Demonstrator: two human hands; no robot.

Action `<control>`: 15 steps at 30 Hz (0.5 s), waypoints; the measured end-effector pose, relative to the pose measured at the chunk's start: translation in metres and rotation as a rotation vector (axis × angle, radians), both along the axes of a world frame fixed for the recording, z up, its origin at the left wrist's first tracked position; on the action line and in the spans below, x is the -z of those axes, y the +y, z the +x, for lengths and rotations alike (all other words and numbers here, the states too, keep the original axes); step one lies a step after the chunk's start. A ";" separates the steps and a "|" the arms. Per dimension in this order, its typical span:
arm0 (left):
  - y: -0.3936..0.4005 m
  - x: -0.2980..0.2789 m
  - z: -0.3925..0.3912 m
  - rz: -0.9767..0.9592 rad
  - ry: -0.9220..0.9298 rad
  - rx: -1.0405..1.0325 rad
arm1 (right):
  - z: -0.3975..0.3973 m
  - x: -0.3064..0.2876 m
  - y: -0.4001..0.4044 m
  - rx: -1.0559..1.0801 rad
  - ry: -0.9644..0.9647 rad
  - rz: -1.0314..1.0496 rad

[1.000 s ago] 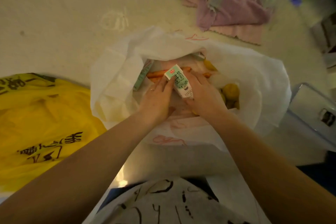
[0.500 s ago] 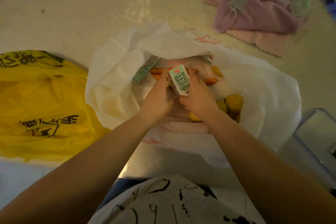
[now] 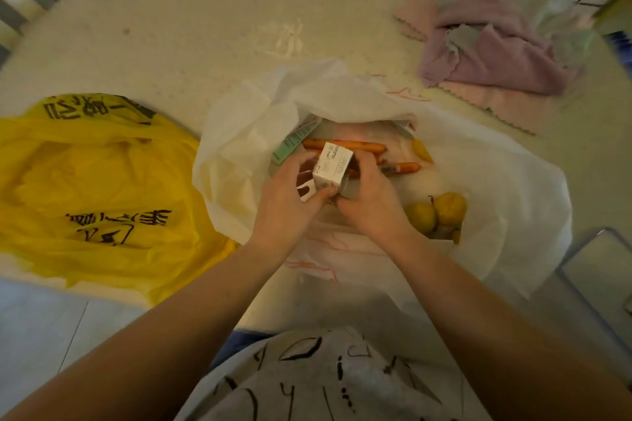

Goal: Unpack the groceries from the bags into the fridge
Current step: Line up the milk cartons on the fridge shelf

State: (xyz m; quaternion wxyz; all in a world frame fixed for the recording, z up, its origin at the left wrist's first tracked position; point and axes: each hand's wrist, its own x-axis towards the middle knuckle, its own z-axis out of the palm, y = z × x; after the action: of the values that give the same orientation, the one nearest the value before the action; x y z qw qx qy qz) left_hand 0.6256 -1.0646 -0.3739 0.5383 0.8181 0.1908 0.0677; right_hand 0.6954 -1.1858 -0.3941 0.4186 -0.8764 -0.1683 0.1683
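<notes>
An open white plastic bag lies on the pale table. Over its mouth both hands hold a small white milk carton. My left hand grips its left side and lower end, and my right hand curls round its right side. Inside the bag lie orange carrots, two yellow pears, another green carton at the left, and a further carton half hidden under the bag's rim.
A crumpled yellow bag with black print lies left of the white one. Pink and grey cloths are heaped at the table's back right. A grey metallic object sits at the right edge. The table's front edge runs just before my body.
The carton has turned in my hands: its green printed face no longer shows, and a white side faces up. Both hands stay on it over the bag.
</notes>
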 end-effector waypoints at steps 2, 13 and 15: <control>0.004 0.001 -0.005 0.046 0.019 0.018 | -0.002 0.001 0.002 -0.031 -0.008 -0.024; 0.015 0.006 -0.010 0.294 0.077 0.190 | -0.004 0.006 -0.007 -0.198 0.082 -0.107; 0.022 -0.003 -0.015 0.420 -0.078 0.223 | -0.002 -0.003 -0.019 -0.277 0.026 -0.212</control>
State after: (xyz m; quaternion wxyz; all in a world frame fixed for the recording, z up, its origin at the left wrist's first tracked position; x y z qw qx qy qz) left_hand 0.6111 -1.0421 -0.3705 0.3675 0.9248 0.0600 0.0777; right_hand 0.6931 -1.2052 -0.3913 0.2990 -0.8819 -0.2632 0.2523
